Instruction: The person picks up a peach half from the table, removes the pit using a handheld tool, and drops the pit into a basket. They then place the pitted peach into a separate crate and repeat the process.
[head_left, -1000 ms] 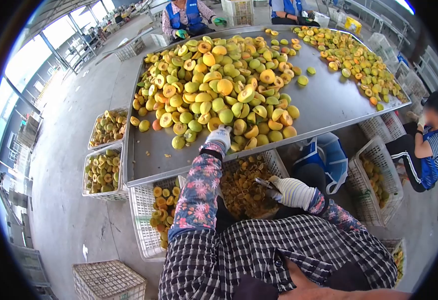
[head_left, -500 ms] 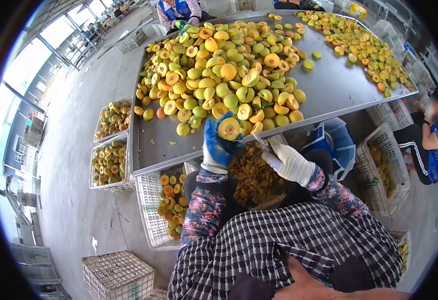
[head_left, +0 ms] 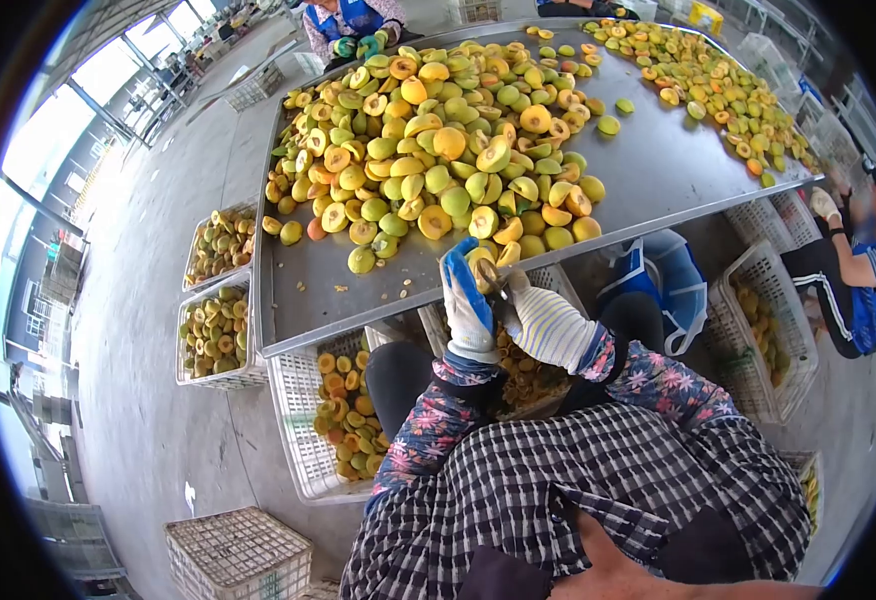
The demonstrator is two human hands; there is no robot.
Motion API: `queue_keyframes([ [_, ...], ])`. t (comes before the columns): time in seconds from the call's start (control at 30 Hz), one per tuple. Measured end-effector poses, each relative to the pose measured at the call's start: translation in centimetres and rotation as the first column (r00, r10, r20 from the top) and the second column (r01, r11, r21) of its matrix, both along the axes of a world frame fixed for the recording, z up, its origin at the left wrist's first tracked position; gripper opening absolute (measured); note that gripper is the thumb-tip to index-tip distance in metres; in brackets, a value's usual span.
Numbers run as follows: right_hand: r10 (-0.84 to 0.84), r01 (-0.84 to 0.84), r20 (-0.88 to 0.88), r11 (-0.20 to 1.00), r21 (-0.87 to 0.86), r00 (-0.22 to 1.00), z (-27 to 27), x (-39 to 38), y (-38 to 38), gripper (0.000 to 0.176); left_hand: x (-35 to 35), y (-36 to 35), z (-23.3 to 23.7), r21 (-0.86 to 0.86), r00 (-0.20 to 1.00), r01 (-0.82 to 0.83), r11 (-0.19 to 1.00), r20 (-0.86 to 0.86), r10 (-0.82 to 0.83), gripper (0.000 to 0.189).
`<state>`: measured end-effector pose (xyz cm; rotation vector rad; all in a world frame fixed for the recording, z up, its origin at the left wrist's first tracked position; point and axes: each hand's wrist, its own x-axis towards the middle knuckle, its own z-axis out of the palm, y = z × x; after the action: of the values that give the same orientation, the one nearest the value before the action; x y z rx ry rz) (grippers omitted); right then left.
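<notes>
My left hand (head_left: 469, 305), in a blue-and-white glove, is closed around a yellow peach half (head_left: 481, 262) just off the table's front edge. My right hand (head_left: 550, 322), in a striped white glove, grips a thin metal tool (head_left: 495, 278) whose working end meets the peach half; its exact shape is partly hidden by the fingers. Below both hands a container of brown-yellow peach scraps (head_left: 530, 375) sits between my knees. Right in front, a large heap of halved peaches (head_left: 438, 150) lies on the metal table (head_left: 358, 290).
White crates of peach halves stand at my left, one (head_left: 303, 430) under the table's corner. An upturned crate (head_left: 238, 550) is on the floor. At right are a blue bucket (head_left: 673, 290) and another crate (head_left: 768, 350). Co-workers sit across the table and at right (head_left: 863, 280).
My left hand has turned sideways, tilting the peach half away from me. My right hand has moved left, bringing the tool to the fruit.
</notes>
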<state>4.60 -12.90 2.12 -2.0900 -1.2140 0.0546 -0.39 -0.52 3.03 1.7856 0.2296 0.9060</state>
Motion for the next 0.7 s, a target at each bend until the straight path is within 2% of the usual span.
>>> queue_keyframes([
  [0.07, 0.018, -0.017, 0.012, 0.997, -0.075, 1.0, 0.1, 0.2, -0.3, 0.045, 0.2, -0.3, -0.2, -0.124, 0.999, 0.04, 0.992, 0.021, -0.037, 0.034],
  [0.13, 0.033, -0.029, 0.025, 0.99, -0.135, 0.999, -0.1, 0.2, -0.7, 0.044, 0.6, 0.9, -2.3, -0.174, 0.99, 0.139, 0.975, -0.004, -0.142, 0.045],
  [0.2, 0.04, -0.033, 0.038, 0.984, -0.176, 0.998, -0.3, 0.3, -1.0, 0.044, 0.9, 1.0, -3.0, -0.384, 0.979, 0.201, 0.901, 0.05, -0.197, 0.048],
  [0.27, 0.067, -0.07, -0.033, 0.989, -0.133, 0.997, -0.4, 0.2, -1.1, 0.042, 1.2, 1.7, -3.2, -0.568, 0.967, 0.234, 0.789, 0.049, -0.251, 0.05],
  [0.3, 0.08, -0.087, -0.068, 0.99, -0.106, 0.994, -0.5, 0.3, -1.0, 0.041, 1.0, 1.8, -3.3, -0.738, 0.956, 0.228, 0.635, 0.048, -0.288, 0.054],
  [0.33, 0.101, -0.108, -0.053, 0.984, -0.143, 0.993, -0.6, 0.5, -1.0, 0.041, 0.9, 1.7, -2.5, -0.824, 0.946, 0.281, 0.492, 0.15, -0.289, 0.052],
  [0.4, 0.137, -0.141, -0.036, 0.967, -0.211, 0.99, -0.7, 1.1, -1.2, 0.041, 0.7, 1.2, -2.0, -0.912, 0.913, 0.372, 0.173, 0.326, -0.245, 0.047],
  [0.43, 0.123, -0.127, -0.03, 0.949, -0.289, 0.992, -0.1, 1.1, -0.9, 0.044, 1.1, 1.3, -2.9, -0.941, 0.935, 0.329, 0.084, 0.312, -0.169, 0.042],
  [0.47, 0.129, -0.126, -0.007, 0.948, -0.291, 0.992, -0.4, 1.1, -0.7, 0.045, 1.3, 1.6, -3.7, -0.925, 0.925, 0.357, 0.132, 0.331, -0.185, 0.038],
  [0.53, 0.079, -0.103, -0.089, 0.945, -0.309, 0.993, 0.0, 0.3, -0.6, 0.038, 1.5, 2.3, -4.3, -0.939, 0.928, 0.335, 0.075, 0.316, -0.195, 0.039],
  [0.63, 0.073, -0.182, -0.294, 0.914, -0.364, 0.953, -0.2, 0.1, -0.8, 0.032, 0.9, 3.5, -4.0, -0.925, 0.907, 0.243, 0.292, 0.111, -0.405, 0.037],
  [0.7, 0.071, -0.25, -0.421, 0.887, -0.388, 0.904, -0.2, 0.1, -0.7, 0.033, 1.2, 3.9, -4.3, -0.888, 0.895, 0.227, 0.401, 0.028, -0.445, 0.036],
])
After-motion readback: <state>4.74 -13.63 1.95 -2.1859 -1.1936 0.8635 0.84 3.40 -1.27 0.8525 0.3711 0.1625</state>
